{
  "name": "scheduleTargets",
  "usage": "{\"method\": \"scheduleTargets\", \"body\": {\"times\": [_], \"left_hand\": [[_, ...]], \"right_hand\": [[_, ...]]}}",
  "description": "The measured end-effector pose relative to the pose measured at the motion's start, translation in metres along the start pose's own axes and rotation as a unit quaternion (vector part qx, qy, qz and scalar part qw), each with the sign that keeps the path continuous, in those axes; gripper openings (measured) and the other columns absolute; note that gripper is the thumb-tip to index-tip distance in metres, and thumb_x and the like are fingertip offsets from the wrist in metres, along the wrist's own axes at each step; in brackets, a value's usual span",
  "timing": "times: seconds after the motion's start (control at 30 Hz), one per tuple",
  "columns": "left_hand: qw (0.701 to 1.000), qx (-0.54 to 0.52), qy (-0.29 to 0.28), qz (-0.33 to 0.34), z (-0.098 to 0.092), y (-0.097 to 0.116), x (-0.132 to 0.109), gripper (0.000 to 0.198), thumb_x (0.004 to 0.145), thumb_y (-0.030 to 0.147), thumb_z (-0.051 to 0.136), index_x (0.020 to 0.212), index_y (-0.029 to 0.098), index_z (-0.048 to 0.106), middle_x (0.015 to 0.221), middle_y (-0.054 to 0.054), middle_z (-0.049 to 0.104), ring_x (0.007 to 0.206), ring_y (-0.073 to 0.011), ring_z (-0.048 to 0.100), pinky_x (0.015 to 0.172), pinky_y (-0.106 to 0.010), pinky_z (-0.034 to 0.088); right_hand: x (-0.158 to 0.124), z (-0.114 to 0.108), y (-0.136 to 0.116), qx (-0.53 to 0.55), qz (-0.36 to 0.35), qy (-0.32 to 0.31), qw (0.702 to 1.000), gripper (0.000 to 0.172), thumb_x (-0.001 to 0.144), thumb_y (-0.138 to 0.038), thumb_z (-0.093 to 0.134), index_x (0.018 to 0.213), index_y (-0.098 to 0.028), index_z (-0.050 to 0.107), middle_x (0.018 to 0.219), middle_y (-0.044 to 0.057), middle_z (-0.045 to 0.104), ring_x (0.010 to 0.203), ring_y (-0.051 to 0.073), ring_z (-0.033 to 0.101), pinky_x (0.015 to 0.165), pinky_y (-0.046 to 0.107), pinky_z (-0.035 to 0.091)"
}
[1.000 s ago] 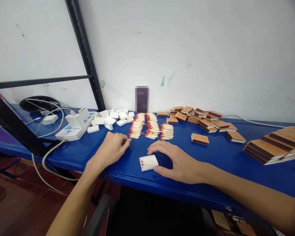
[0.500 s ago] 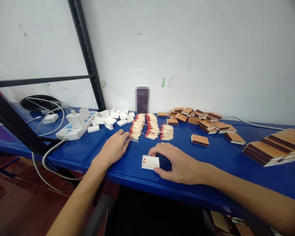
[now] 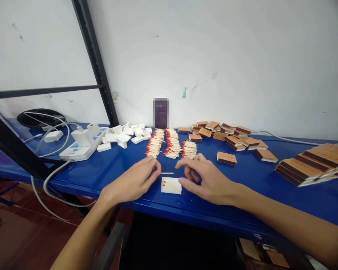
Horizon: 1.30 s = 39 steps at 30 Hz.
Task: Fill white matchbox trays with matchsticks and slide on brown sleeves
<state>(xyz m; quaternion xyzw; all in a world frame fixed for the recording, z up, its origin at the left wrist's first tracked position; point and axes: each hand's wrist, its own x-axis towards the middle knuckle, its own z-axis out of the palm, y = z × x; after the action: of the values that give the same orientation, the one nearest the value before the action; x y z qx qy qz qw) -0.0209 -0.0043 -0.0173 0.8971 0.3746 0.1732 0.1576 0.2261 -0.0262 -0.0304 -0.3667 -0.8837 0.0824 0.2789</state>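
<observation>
While the left hand (image 3: pixel 136 179) has its fingers clamped on a match (image 3: pixel 167 173) just beyond the tray (image 3: pixel 171 192), the right hand (image 3: pixel 207 180) has its fingers apart, with the thumb at the tray's right side. The tray lies on the counter (image 3: pixel 250 178) between both hands, and red heads (image 3: pixel 164 182) show inside it.

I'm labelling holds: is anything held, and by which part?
The left grip holds a match by its left end, which is hidden. The right grip is open beside the white tray; whether it touches cannot be told.
</observation>
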Motion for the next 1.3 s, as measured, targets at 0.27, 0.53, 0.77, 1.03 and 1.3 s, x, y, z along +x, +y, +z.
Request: {"method": "scheduleTargets", "body": {"times": [0.27,0.53,0.77,1.03,1.3], "left_hand": [[0.993,0.096,0.058,-0.04,0.002,-0.009,0.007,0.026,0.101,0.032,0.035,0.109,0.02,0.057,0.102,-0.006,0.059,0.094,-0.0215,0.057,0.086,-0.036,0.043],[0.964,0.231,0.069,-0.116,0.007,-0.039,0.014,0.025,0.1,0.032,0.035,0.101,0.02,0.058,0.095,-0.008,0.055,0.085,-0.0242,0.056,0.078,-0.039,0.043],[0.992,0.116,0.036,-0.034,0.002,-0.012,0.01,0.026,0.101,0.029,0.032,0.094,0.018,0.055,0.1,-0.008,0.053,0.091,-0.0217,0.05,0.084,-0.037,0.043],[0.999,0.032,-0.004,0.031,0.001,0.012,0.003,0.024,0.102,0.032,0.036,0.104,0.023,0.058,0.105,-0.005,0.053,0.098,-0.0204,0.051,0.088,-0.036,0.043],[0.954,0.268,0.068,-0.117,0.008,-0.032,0.016,0.028,0.101,0.031,0.035,0.115,0.02,0.057,0.106,-0.01,0.054,0.094,-0.026,0.053,0.083,-0.043,0.042]], "right_hand": [[0.0,0.003,0.004,0.027,0.012,0.041,0.999,0.016,0.091,-0.032,0.054,0.1,-0.02,0.059,0.06,-0.006,0.051,0.055,0.012,0.048,0.058,0.026,0.04],[0.0,0.002,0.002,0.024,-0.049,0.019,0.998,0.011,0.092,-0.027,0.053,0.099,-0.021,0.058,0.09,0.005,0.063,0.081,0.017,0.058,0.075,0.032,0.047],[0.001,0.004,0.005,0.022,-0.02,0.04,0.999,0.01,0.091,-0.027,0.054,0.099,-0.021,0.055,0.084,0.002,0.063,0.074,0.016,0.058,0.069,0.03,0.047],[0.001,0.004,0.007,0.05,0.013,0.064,0.997,0.015,0.093,-0.029,0.051,0.106,-0.022,0.052,0.08,0.001,0.063,0.069,0.015,0.059,0.066,0.028,0.048],[0.003,0.006,0.011,0.0,0.034,0.033,0.999,0.013,0.094,-0.028,0.048,0.102,-0.021,0.055,0.078,0.001,0.063,0.069,0.016,0.058,0.064,0.028,0.043]]}}
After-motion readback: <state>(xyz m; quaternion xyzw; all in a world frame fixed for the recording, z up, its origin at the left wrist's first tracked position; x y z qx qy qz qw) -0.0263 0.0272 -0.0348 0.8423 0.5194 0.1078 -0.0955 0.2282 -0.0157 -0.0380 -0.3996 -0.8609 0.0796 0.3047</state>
